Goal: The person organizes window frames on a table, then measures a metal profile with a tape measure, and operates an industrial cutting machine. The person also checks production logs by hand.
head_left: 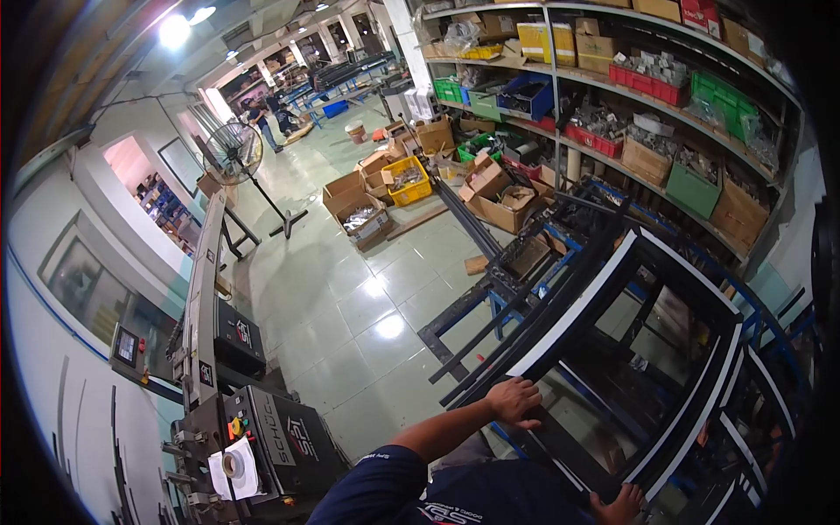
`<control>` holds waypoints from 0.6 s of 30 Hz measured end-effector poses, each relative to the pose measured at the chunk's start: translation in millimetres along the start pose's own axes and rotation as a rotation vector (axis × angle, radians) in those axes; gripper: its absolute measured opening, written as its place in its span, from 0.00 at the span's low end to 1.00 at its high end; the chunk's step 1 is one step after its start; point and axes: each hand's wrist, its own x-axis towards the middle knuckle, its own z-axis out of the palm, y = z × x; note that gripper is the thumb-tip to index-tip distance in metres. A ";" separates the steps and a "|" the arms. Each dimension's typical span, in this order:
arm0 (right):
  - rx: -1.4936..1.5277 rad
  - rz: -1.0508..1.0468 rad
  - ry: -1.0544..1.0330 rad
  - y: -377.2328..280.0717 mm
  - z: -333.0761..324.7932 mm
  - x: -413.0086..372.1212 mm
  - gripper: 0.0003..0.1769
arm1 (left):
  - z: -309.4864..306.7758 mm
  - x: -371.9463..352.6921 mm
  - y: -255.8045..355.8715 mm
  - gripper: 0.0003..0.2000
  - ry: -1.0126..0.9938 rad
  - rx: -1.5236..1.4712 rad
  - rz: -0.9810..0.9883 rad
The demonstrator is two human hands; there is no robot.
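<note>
A dark window frame [573, 433] with white strips along its edges lies tilted at the right, over a blue metal stand. My left hand [514, 401] is closed over the near left corner of this frame, its fingers bent over the dark profile. At the bottom, my right hand [618, 505] grips the frame's near edge; part of that hand is cut off by the view. Through the frame's opening the floor and some dark bars show. More dark profiles with white strips [742, 446] stand to the right.
A machine with a black cover [293, 437] and a tape roll [232, 464] stands at the lower left. Shelves [647, 92] with bins line the right. Cardboard boxes [357, 210], a yellow crate [407, 181] and a standing fan [234, 150] are on the floor. Two people [262, 124] are far back.
</note>
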 end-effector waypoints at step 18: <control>0.110 -0.247 0.643 8.9 45.7 12.5 0.43 | 26.7 28.9 82.0 0.40 -0.040 -0.125 -0.062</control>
